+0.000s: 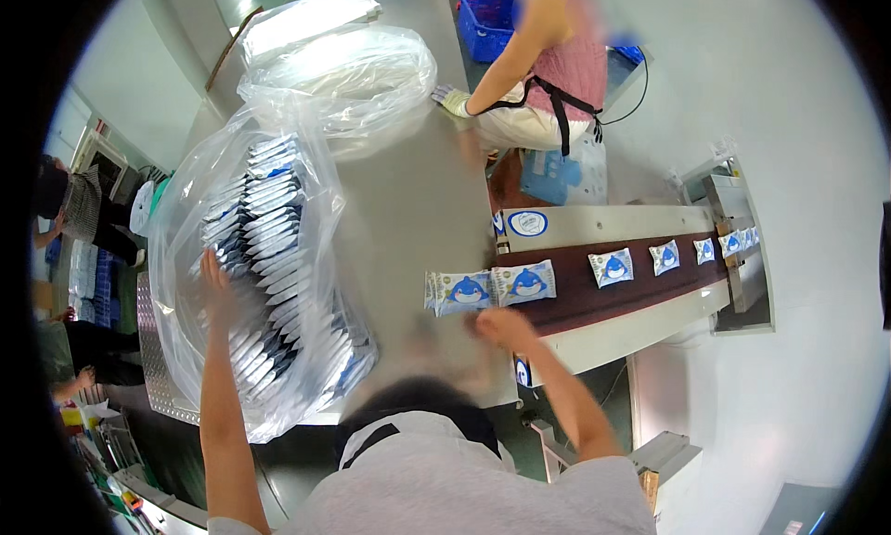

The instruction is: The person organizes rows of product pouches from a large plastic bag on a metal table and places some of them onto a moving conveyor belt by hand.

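Note:
My left hand (pixel 215 289), slightly blurred, is at the left side of a large clear plastic bag (pixel 320 178), with its fingers stretched out beside the packets. Inside the bag, several silver-and-blue packets (pixel 278 229) stand tightly stacked in rows. My right hand (pixel 504 331) is by the near end of a conveyor, fingers curled in, and no packet shows in it. Just beyond it, a few overlapping white-and-blue packets (pixel 462 294) with a whale picture lie at the table edge. Another whale packet (pixel 524 283) rests at the belt's end, touching them.
More packets (pixel 611 268) lie spaced along the brown conveyor belt (pixel 566 314), from a wall opening at right. A second clear bag (pixel 357 71) lies on the metal table (pixel 399 192). Across it, a co-worker's gloved hand (pixel 452 100) touches the table, near a blue crate (pixel 486 25).

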Available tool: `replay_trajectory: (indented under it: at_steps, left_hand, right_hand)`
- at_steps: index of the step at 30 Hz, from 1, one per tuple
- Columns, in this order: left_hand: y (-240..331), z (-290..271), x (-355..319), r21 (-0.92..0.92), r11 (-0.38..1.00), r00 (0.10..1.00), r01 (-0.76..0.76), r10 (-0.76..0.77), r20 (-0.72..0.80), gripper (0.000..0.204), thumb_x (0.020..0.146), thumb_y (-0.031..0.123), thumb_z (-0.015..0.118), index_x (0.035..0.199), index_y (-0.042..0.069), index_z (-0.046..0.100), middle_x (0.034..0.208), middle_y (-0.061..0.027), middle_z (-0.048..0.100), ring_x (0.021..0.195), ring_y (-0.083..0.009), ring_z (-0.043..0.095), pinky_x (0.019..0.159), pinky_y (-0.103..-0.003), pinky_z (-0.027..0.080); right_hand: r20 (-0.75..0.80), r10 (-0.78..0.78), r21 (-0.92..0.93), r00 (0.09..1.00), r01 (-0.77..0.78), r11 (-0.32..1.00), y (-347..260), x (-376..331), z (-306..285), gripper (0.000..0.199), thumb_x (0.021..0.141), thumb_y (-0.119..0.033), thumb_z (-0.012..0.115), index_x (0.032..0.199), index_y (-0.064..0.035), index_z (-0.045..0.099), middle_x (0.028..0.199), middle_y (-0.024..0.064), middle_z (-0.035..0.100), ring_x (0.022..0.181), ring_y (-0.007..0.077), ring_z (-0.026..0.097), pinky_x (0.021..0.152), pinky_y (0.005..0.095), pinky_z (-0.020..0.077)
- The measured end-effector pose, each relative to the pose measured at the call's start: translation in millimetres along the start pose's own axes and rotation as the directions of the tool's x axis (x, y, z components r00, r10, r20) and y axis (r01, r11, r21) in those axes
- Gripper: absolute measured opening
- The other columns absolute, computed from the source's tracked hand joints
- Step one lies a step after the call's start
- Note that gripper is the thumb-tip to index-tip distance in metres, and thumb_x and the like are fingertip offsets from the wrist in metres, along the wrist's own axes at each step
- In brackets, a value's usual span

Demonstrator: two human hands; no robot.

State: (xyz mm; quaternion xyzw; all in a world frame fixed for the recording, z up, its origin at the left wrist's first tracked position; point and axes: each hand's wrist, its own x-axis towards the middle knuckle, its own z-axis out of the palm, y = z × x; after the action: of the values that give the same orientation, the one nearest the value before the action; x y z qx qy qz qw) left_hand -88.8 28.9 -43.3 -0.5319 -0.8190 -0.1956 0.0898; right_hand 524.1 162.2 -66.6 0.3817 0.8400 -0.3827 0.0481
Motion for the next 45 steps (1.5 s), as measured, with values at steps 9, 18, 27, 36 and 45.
replay_trajectory:
  at_steps: [9,18,27,36,45]
  left_hand:
    - [-3.4,-6.4,4.9,0.123,0.990,0.992,0.069,-0.081,0.099,0.052,0.099,0.035,0.016,0.147,0.017,0.021,0.151,-0.0059,0.023,0.140,-0.0249,0.018,0.112,-0.042,0.015]
    - [18.3,-17.3,3.0,0.105,0.985,0.982,0.136,-0.148,0.117,0.049,0.098,0.028,0.024,0.146,0.015,0.024,0.150,-0.0057,0.025,0.140,-0.0233,0.018,0.112,-0.045,0.016]
    - [22.9,-20.5,0.5,0.148,0.972,0.972,0.185,-0.203,0.120,0.050,0.097,0.024,0.031,0.146,0.015,0.023,0.151,-0.0050,0.022,0.140,-0.0232,0.019,0.113,-0.044,0.016]
    - [40.0,-24.5,9.9,0.128,0.969,0.969,0.209,-0.223,0.107,0.052,0.093,0.023,0.039,0.142,0.009,0.029,0.149,-0.0083,0.027,0.140,-0.0240,0.020,0.113,-0.046,0.016]
    - [6.7,-41.1,91.0,-0.257,0.891,0.923,0.375,-0.335,0.187,0.050,0.087,0.016,0.046,0.135,0.003,0.037,0.114,-0.0268,0.051,0.098,-0.0431,0.053,0.091,-0.049,0.040]
  right_hand:
    - [-0.159,0.391,-0.594,0.907,-0.404,0.696,160.1,-28.7,-161.8,0.053,0.071,-0.015,0.071,0.120,-0.0183,0.052,0.117,0.0026,0.052,0.115,0.0250,0.049,0.088,0.0520,0.0433]
    - [0.427,-0.180,-0.212,0.886,0.292,0.933,60.8,92.4,-135.0,0.052,0.068,-0.043,0.073,0.099,-0.0024,0.064,0.109,0.0148,0.056,0.106,0.0342,0.047,0.096,0.0415,0.0349]
    - [0.426,0.217,-0.405,0.878,-0.029,0.914,-15.4,120.3,-15.6,0.109,0.047,-0.053,0.083,0.127,0.0065,0.039,0.128,0.0241,0.044,0.125,0.0381,0.037,0.103,0.0493,0.0308]
    - [-0.106,0.188,-0.250,0.976,-0.209,0.946,-66.6,45.8,57.0,0.101,0.046,-0.039,0.085,0.125,0.0006,0.037,0.110,0.0204,0.056,0.106,0.0333,0.054,0.099,0.0441,0.0376]
    - [-0.382,-0.294,0.265,0.876,0.409,0.874,-253.8,206.1,-108.5,0.087,0.053,-0.025,0.088,0.121,-0.0003,0.039,0.112,0.0179,0.057,0.107,0.0299,0.055,0.093,0.0394,0.0427]
